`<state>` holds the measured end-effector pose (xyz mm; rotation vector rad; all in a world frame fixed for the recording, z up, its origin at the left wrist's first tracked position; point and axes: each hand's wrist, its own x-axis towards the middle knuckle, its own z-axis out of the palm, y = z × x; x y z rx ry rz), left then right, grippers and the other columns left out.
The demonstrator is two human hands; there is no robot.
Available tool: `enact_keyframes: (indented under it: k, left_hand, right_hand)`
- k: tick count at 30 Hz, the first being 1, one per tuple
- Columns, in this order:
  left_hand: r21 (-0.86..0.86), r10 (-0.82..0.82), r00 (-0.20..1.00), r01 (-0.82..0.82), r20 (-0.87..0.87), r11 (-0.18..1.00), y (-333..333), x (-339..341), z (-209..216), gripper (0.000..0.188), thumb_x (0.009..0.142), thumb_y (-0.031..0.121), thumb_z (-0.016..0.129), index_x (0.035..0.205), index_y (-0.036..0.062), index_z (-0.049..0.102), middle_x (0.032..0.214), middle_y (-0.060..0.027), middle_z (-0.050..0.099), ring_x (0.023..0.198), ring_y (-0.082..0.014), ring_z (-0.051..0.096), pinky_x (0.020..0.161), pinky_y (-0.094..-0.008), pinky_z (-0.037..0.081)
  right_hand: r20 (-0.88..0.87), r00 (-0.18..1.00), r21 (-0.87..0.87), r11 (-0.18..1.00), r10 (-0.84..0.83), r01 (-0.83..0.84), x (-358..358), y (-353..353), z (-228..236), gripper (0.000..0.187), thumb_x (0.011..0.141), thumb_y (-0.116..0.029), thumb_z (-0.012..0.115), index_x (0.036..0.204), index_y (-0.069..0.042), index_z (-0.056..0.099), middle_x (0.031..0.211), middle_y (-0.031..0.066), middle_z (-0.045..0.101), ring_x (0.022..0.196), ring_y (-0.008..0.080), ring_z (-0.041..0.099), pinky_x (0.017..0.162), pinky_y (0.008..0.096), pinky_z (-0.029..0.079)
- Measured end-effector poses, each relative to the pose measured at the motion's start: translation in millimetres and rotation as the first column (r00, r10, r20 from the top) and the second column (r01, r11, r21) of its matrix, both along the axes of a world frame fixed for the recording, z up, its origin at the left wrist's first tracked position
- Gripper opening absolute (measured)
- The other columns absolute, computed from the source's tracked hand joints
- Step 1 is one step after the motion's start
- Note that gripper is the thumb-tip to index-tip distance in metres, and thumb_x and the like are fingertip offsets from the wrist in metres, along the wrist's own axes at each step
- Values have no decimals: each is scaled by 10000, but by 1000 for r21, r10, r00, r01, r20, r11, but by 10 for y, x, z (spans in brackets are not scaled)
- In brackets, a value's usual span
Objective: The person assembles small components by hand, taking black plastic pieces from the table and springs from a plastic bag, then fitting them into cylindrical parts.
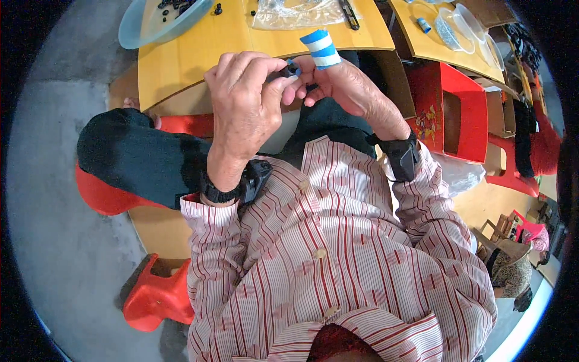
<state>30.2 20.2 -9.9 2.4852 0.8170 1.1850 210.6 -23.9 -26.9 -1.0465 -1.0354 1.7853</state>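
Above my lap, near the front edge of the yellow table [199,63], my two hands meet at a small black round part [291,69]. My left hand [248,99] pinches it between thumb and fingers. The fingertips of my right hand [339,85] close on its other side and partly cover it. A bit of blue shows beside the part, too small to make out. Blue-and-white striped tape [322,49] wraps a raised digit of my right hand. Beyond the hands, a clear plastic bag [289,17] lies on the table beside a black utility knife [348,14].
A translucent blue basin [134,30] with several small black parts stands at the table's far left; loose black parts [217,9] lie nearby. On the right are a red box [464,114], another table [422,45] with clear bowls, and a person [512,274]. A red stool [158,298] stands lower left.
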Motion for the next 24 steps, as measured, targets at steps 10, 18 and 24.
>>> enact_keyframes:
  k: [10,18,24]
  left_hand:
    - [-214,-68,988,97,140,972,28,-46,-6,136,686,70,657,811,50,609,810,-70,606,787,-272,551,728,-359,420]
    - [10,-49,995,49,89,999,29,-47,31,134,704,42,636,833,78,625,835,-60,611,812,-264,552,737,-354,422]
    - [-112,-45,986,63,159,992,37,-61,-15,129,709,69,659,834,68,628,822,-75,603,801,-274,557,727,-353,434]
  right_hand:
    - [-9,1000,-32,999,29,-29,-52,17,42,606,913,-547,286,1105,-22,521,901,94,622,798,128,573,645,240,451]
    - [-14,997,25,997,70,-70,-75,-5,41,681,881,-612,317,1154,-14,495,939,108,623,799,113,575,654,231,462]
    - [70,998,72,997,-3,-2,-102,-42,94,621,860,-594,413,1110,-37,528,919,100,635,770,141,582,684,254,481]
